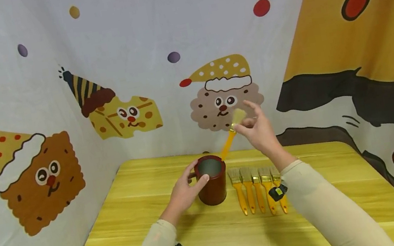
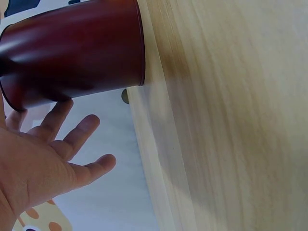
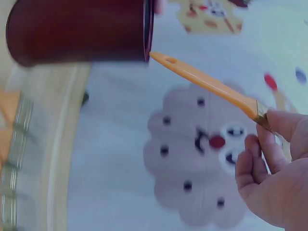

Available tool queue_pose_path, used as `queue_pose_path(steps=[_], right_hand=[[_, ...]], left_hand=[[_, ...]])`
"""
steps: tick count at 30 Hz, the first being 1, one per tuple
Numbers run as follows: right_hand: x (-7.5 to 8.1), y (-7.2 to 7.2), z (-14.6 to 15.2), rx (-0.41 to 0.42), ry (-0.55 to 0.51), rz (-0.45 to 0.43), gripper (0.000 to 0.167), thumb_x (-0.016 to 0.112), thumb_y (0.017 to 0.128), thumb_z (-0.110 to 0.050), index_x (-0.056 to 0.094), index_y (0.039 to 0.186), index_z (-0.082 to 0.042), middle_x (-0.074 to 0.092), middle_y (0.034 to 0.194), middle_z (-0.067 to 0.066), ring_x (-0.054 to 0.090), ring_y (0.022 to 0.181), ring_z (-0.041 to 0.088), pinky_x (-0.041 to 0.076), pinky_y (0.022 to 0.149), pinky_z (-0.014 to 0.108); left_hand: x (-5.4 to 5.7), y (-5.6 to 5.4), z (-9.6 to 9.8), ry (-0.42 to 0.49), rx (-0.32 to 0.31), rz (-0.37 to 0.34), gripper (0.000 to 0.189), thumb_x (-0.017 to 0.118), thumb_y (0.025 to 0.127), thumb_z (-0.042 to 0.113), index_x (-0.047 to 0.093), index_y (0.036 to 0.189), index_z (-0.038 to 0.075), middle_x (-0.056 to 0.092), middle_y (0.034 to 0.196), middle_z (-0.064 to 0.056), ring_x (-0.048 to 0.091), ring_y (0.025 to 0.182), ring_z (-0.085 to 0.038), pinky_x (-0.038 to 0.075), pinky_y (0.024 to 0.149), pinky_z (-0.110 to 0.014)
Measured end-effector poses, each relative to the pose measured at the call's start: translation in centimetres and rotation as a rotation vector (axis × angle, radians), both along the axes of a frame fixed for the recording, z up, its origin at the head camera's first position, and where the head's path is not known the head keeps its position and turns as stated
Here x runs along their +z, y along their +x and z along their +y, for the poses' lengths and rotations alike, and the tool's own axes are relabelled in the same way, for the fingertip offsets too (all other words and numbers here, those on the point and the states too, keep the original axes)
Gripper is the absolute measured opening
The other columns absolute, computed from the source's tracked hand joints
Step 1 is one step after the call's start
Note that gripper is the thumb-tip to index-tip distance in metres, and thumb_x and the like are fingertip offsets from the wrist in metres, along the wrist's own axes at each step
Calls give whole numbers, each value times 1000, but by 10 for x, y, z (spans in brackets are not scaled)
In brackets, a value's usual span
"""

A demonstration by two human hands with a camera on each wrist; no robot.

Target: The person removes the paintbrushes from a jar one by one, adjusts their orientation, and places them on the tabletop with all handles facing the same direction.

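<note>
A dark red mug (image 1: 213, 190) stands upright on the table, its open top showing a grey inside. My left hand (image 1: 185, 191) holds it near the rim, thumb at the front and index finger behind; in the left wrist view the outer fingers (image 2: 86, 124) spread beside its wall (image 2: 86, 53). With thumb and fingertips, my right hand (image 1: 259, 129) pinches a paintbrush (image 1: 227, 145) at its metal band. Its pale bristles point up, and the tip of the orange handle (image 3: 207, 83) is at the mug's right rim. Whether tip and rim touch, I cannot tell.
Several similar paintbrushes (image 1: 249, 190) lie side by side right of the mug, bristles towards the back; my right sleeve partly covers the last one. Behind the wooden table (image 1: 149, 210) hangs a white cloth (image 1: 118, 35) printed with cartoon figures.
</note>
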State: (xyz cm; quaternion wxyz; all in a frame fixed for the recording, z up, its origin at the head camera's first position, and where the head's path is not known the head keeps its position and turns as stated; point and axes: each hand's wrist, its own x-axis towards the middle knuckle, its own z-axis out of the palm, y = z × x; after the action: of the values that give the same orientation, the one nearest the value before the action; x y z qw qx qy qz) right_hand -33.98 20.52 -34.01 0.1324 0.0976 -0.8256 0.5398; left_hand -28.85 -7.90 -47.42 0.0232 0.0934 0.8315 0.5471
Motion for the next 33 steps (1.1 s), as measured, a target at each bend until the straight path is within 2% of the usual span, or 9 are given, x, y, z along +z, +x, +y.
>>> queue_pose_path(steps=[3,6,9,13,17,20,23,28,33], right_hand=[[-2,1,31,-83,-2,-8,87,77,102,-29,23,170,-37,76,117,17,72,100,21,55,94,36],[-9,3,61,-143,23,-24,87,74,103,-32,19,171,-31,75,121,19,76,97,21,57,87,28],[-21,7,88,-192,65,-51,84,72,104,-35,20,170,-22,74,127,22,77,94,17,57,81,23],[-43,10,120,-251,140,-110,76,71,105,-35,30,163,-11,72,133,26,75,88,6,56,76,20],[-61,10,147,-266,208,-146,66,70,105,-29,37,155,-1,70,134,30,79,93,16,60,74,21],[-69,10,163,-265,255,-159,64,69,106,-26,38,154,4,70,132,33,80,97,28,65,77,29],[-74,11,176,-240,283,-197,65,70,106,-25,38,154,6,72,128,33,80,93,26,67,84,41],[-83,11,190,-118,298,-349,69,70,106,-20,35,158,8,74,125,30,77,91,17,66,89,45],[-95,9,194,-27,324,-471,81,72,105,-16,24,166,8,78,117,23,77,90,23,65,88,44]], left_hand=[[0,1,0,3,0,0,73,67,97,69,36,161,54,55,160,-6,48,150,-47,44,116,-69],[0,1,0,1,3,2,72,67,97,68,36,161,55,55,160,-6,48,150,-47,44,116,-69],[1,2,0,1,4,2,71,68,97,68,35,160,57,55,160,-6,48,150,-47,43,117,-69],[1,2,0,-2,-2,5,72,67,97,68,36,161,54,55,160,-6,48,149,-47,44,117,-69],[2,2,0,-2,-4,8,74,67,98,67,37,163,49,55,160,-7,48,149,-47,44,116,-69],[4,2,0,3,-2,2,76,68,98,67,37,164,49,54,161,-7,48,150,-47,44,117,-69],[3,2,-1,3,-2,1,75,68,97,68,36,163,51,55,160,-7,48,149,-47,44,117,-69],[2,1,-1,1,-5,7,73,68,97,68,36,161,54,55,160,-7,48,150,-47,44,116,-68],[2,1,-1,-2,-7,7,72,68,98,67,37,161,54,55,160,-7,49,149,-47,45,116,-68]])
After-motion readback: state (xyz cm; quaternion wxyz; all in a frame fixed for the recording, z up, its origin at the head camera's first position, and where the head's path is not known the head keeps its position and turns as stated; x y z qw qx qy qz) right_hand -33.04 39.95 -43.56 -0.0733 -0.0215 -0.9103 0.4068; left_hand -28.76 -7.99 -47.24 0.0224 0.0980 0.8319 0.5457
